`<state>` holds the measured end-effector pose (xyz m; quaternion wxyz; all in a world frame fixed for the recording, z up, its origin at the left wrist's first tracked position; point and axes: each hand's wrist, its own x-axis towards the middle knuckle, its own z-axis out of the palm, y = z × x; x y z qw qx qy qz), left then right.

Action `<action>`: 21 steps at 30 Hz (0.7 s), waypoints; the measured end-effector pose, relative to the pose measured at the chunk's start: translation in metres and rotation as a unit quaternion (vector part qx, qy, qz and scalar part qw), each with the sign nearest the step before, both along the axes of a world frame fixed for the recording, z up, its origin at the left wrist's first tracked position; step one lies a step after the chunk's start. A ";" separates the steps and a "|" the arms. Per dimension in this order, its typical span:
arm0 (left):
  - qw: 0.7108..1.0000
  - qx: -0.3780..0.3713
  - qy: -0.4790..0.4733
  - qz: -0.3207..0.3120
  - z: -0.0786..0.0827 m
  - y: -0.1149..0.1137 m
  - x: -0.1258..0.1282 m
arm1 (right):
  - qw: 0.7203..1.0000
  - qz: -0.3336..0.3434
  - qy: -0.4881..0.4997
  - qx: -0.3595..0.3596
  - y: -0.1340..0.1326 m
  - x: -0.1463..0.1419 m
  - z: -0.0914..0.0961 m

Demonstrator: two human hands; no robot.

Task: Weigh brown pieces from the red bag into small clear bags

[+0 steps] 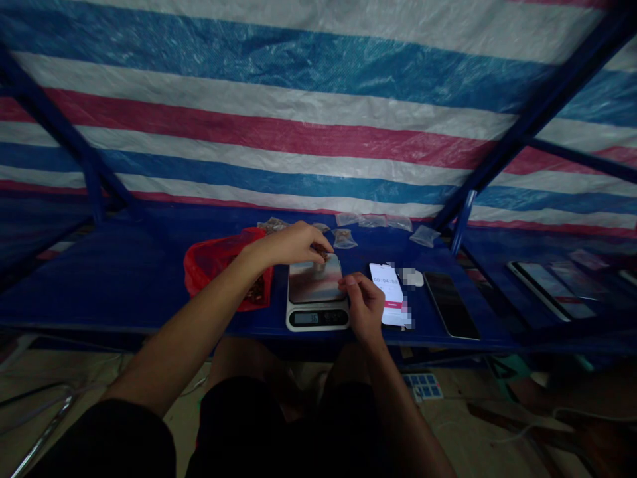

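One cluster of small brown pieces [322, 252] is noted in my left grip [321, 255], the fingers bent closed on it above the far edge of the digital scale [313, 287]. The pieces look irregular and dark; finer detail is too small to tell. My right grip [343, 284] is at the scale's right edge, thumb and fingers drawn together; I cannot tell whether it grasps anything. The scale has a shiny plate, a pale body and a lit display [309, 318] that appears to read 36.

Edges: the scale stands close to the front edge of the blue counter [124, 272]. A crumpled red plastic bag [202, 265], more brown matter inside, sits just left of it. A phone with a lit timer [385, 289] limits the right side, with a dark-screened phone [452, 305] beyond. Small clear bags [374, 221] line the back, near the striped tarpaulin [298, 159]. The widest stretch of blue surface runs left of the red bag.
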<state>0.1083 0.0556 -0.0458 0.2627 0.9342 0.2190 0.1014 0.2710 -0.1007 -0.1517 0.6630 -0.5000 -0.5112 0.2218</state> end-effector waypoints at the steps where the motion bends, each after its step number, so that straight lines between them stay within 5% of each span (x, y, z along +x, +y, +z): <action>1: 1.000 -0.001 0.000 0.001 -0.001 0.000 0.000 | 1.000 0.001 0.000 0.000 0.000 0.000 0.000; 21: 0.998 0.018 -0.057 -0.004 -0.002 -0.004 -0.005 | 0.996 -0.093 -0.016 0.000 -0.004 0.009 0.013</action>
